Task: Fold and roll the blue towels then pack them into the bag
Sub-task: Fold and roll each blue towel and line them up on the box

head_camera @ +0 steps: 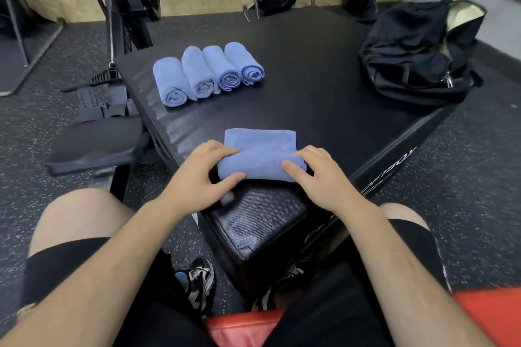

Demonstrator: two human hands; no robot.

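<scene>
Your left hand point(197, 175): fingers point(225, 151) curled round the left end of the half-rolled towel point(260, 162) | your right hand point(318, 177): fingers curled round its right end | towel lies on the desk point(310, 79)

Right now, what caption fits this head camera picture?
Left hand and right hand roll a blue towel; four rolled towels and the black bag wait.

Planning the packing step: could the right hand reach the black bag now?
Probably: nothing lies between the right hand and the bag at the far right corner, but it grips the half-rolled towel.
</scene>
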